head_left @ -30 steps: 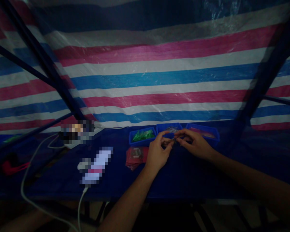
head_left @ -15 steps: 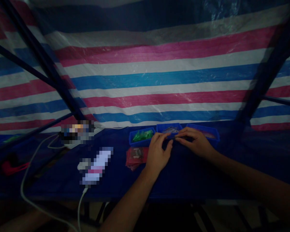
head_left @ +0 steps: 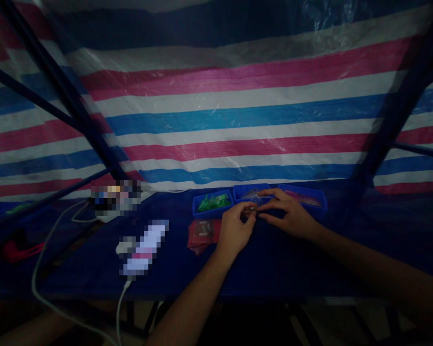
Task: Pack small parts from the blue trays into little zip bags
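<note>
My left hand (head_left: pixel 235 228) is closed in a pinch, thumb against fingers, just in front of the blue trays. Between its fingertips is a small, thin item (head_left: pixel 253 208), too dark and small to name. My right hand (head_left: pixel 292 214) faces it from the right, its fingers apart and their tips close to that item. Behind the hands, a blue tray (head_left: pixel 238 192) holds clear, shiny pieces. Left of it, another blue tray (head_left: pixel 195 209) contains green pieces (head_left: pixel 212 202). A third blue tray (head_left: pixel 324 202), partly behind my right hand, holds reddish pieces. Beside my left hand lies a stack of red packets (head_left: pixel 197 236).
A pixelated phone-like object (head_left: pixel 146 247) with a white cable (head_left: pixel 120 302) lies on the blue table (head_left: pixel 292 274), near a small whitish object (head_left: pixel 125 245). A power strip (head_left: pixel 111 211) sits behind. Blue metal poles (head_left: pixel 57 81) and a striped sheet (head_left: pixel 238 115) enclose the table.
My right hand's fingers have spread and its thumb has lowered slightly. My left hand's fingertips have closed together around the small item, which now shows between them.
</note>
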